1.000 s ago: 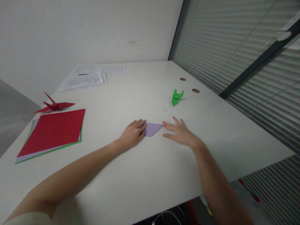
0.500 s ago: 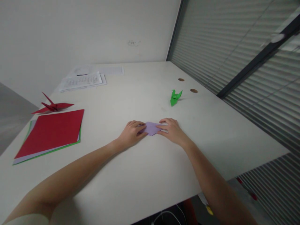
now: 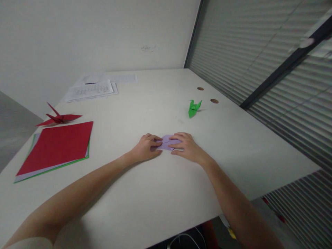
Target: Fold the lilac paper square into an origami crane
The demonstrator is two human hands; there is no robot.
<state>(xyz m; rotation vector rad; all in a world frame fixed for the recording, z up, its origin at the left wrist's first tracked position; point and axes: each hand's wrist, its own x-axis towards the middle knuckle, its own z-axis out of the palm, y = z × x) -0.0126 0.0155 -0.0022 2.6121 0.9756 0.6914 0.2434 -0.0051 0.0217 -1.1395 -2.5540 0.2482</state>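
A small folded sheet of purple origami paper [image 3: 166,142] lies flat on the white table between my hands, with a crease or slit along its middle. Curled over its left end, the fingers of my left hand [image 3: 147,147] grip it, the thumb near the lower edge. My right hand [image 3: 188,147] rests on the right part with its fingers spread and pressed flat, hiding that end. Beyond my right hand stands a green paper crane [image 3: 193,109], touched by neither hand.
To the left lies a stack of red, purple and green paper sheets [image 3: 57,147], with a red paper crane [image 3: 59,118] just behind it. Written papers [image 3: 89,90] are at the far left. Two round holes [image 3: 214,101] pierce the table [image 3: 145,207] near the window blinds [image 3: 233,45].
My right hand has slid a little left over the purple paper. A line along the paper's middle shows now. My left hand has stayed at the left end, its thumb shifted slightly.
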